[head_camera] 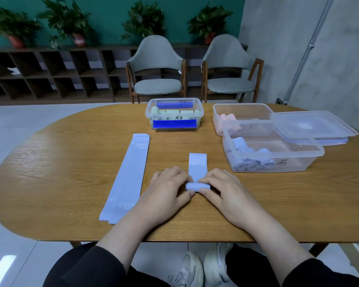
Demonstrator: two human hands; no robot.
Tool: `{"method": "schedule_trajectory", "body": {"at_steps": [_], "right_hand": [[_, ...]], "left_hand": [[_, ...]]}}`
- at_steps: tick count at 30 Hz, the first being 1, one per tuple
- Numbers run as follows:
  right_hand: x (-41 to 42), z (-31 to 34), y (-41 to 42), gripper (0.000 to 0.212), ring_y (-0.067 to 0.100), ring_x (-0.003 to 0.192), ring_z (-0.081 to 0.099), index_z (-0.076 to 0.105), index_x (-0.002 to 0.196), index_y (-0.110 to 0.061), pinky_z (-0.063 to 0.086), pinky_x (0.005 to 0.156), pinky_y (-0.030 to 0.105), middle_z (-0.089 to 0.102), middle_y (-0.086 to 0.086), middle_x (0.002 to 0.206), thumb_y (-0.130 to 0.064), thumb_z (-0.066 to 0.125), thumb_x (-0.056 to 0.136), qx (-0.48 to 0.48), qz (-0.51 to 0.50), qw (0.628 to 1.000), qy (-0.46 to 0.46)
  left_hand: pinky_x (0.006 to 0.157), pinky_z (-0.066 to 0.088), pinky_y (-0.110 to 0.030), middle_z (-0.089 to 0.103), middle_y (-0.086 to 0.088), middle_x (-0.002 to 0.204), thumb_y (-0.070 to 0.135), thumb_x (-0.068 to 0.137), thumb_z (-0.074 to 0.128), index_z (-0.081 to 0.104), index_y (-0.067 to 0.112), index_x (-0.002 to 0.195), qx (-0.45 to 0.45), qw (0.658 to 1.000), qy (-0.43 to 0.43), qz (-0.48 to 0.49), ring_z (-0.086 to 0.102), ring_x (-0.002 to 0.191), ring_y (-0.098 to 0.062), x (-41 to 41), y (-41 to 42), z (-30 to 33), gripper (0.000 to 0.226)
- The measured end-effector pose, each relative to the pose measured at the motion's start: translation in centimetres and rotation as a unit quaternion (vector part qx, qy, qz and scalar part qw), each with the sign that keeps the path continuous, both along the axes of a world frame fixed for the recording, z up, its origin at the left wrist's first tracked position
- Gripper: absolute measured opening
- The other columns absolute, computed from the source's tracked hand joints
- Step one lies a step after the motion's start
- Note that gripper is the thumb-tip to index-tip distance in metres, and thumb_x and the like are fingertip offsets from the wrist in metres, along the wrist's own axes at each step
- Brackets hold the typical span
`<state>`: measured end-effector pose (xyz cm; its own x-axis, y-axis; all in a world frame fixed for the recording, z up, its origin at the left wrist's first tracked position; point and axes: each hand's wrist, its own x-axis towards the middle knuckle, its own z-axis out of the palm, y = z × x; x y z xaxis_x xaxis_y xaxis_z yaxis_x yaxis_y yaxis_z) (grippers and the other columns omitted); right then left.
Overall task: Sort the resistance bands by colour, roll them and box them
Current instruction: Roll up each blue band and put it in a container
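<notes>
Here both hands work on one pale blue band [197, 165] near the front edge of the tabletop [71, 162], about in its middle. The near end of this band is rolled into a small roll [197, 186]; the flat rest, marked "20 LB", lies towards the far edge. The left hand [167, 188] and the right hand [224, 190] pinch the roll from its two ends, fingers curled narrow around it.

Just left of the left hand lies a stack of flat blue bands [125, 179], unrolled. Towards the right edge stands a clear box [272, 150] with rolled blue bands inside. Behind it, touching, is another clear box [241, 114] with pink rolls. A lidded box [174, 112] with pale green rolls stands near the far edge. A loose lid [311, 124] lies at the right edge.
</notes>
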<state>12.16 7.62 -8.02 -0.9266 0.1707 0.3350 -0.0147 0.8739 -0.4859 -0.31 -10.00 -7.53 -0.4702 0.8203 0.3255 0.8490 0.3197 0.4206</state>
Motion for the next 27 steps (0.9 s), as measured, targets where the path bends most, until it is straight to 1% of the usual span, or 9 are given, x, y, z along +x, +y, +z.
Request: {"method": "schedule_trajectory", "body": {"at_steps": [4,7,10,14,16,19,23,25,27], "right_hand": [[0.01,-0.1,0.2,0.022,0.0,0.102,0.047,0.064,0.107,-0.033,0.043,0.094,0.038,0.054,-0.022,0.102,-0.046,0.066,0.09,-0.006,0.0,1.0,0.007],[0.08,-0.08,0.08,0.017,0.0,0.101,0.046,0.067,0.105,-0.032,0.043,0.094,0.038,0.054,-0.019,0.101,-0.044,0.064,0.093,-0.006,0.001,1.0,0.012],[0.05,-0.03,-0.01,0.02,0.002,0.101,0.047,0.067,0.106,-0.031,0.043,0.094,0.039,0.054,-0.019,0.101,-0.046,0.06,0.095,0.003,-0.003,1.0,0.006],[0.09,0.08,-0.03,0.026,0.002,0.105,0.047,0.063,0.112,-0.031,0.043,0.097,0.037,0.052,-0.023,0.105,-0.044,0.067,0.09,-0.003,-0.012,1.0,0.0],[0.15,0.14,-0.05,0.022,0.001,0.102,0.047,0.062,0.107,-0.032,0.043,0.096,0.037,0.052,-0.023,0.102,-0.042,0.07,0.089,-0.007,-0.011,1.0,0.0],[0.15,0.23,-0.14,0.019,0.003,0.102,0.048,0.065,0.106,-0.032,0.043,0.096,0.038,0.053,-0.02,0.101,-0.045,0.064,0.092,-0.005,-0.007,1.0,-0.001],[0.2,0.3,-0.19,0.029,0.001,0.104,0.047,0.066,0.109,-0.032,0.043,0.096,0.038,0.052,-0.021,0.102,-0.052,0.054,0.092,-0.006,-0.007,1.0,-0.006],[0.21,0.28,-0.13,0.03,0.0,0.107,0.048,0.064,0.113,-0.032,0.042,0.098,0.037,0.052,-0.023,0.106,-0.051,0.058,0.091,-0.009,-0.007,1.0,-0.008],[0.18,0.18,-0.01,0.025,0.0,0.108,0.048,0.061,0.111,-0.034,0.042,0.099,0.037,0.052,-0.024,0.106,-0.044,0.067,0.089,-0.014,-0.007,1.0,-0.011]], "left_hand": [[0.1,0.027,-0.028,0.051,0.021,0.112,0.055,0.095,0.049,0.065,0.035,0.111,0.0,1.0,-0.005,-0.002,0.046,0.113,-0.001,0.08,-0.04,0.01,0.03],[0.102,0.026,-0.025,0.053,0.022,0.113,0.051,0.093,0.057,0.064,0.037,0.112,0.003,1.0,-0.014,0.0,0.045,0.116,0.002,0.03,-0.12,0.02,0.025],[0.101,0.026,-0.026,0.054,0.022,0.113,0.043,0.093,0.064,0.061,0.037,0.109,0.0,1.0,-0.016,0.002,0.045,0.115,0.002,0.05,-0.17,0.08,0.018],[0.102,0.026,-0.026,0.053,0.024,0.117,0.041,0.097,0.06,0.064,0.035,0.112,-0.002,1.0,-0.022,0.003,0.043,0.117,0.003,0.05,-0.28,0.23,0.016],[0.103,0.026,-0.027,0.052,0.024,0.118,0.042,0.099,0.057,0.064,0.035,0.113,-0.005,1.0,-0.025,0.005,0.042,0.118,0.004,-0.01,-0.32,0.2,0.018],[0.105,0.023,-0.026,0.051,0.024,0.12,0.045,0.098,0.056,0.064,0.035,0.117,-0.007,1.0,-0.025,0.009,0.041,0.12,0.005,0.03,-0.3,0.13,0.023],[0.104,0.024,-0.026,0.051,0.024,0.119,0.044,0.093,0.063,0.06,0.037,0.115,-0.007,1.0,-0.02,0.007,0.04,0.119,0.007,0.02,-0.24,0.16,0.024],[0.103,0.025,-0.026,0.05,0.024,0.118,0.044,0.094,0.061,0.06,0.036,0.113,-0.005,1.0,-0.02,0.006,0.04,0.118,0.006,-0.07,-0.23,0.06,0.02],[0.104,0.025,-0.026,0.05,0.025,0.118,0.047,0.096,0.057,0.062,0.036,0.114,0.001,1.0,-0.022,0.006,0.041,0.119,0.006,-0.15,-0.24,-0.08,0.021]]}}
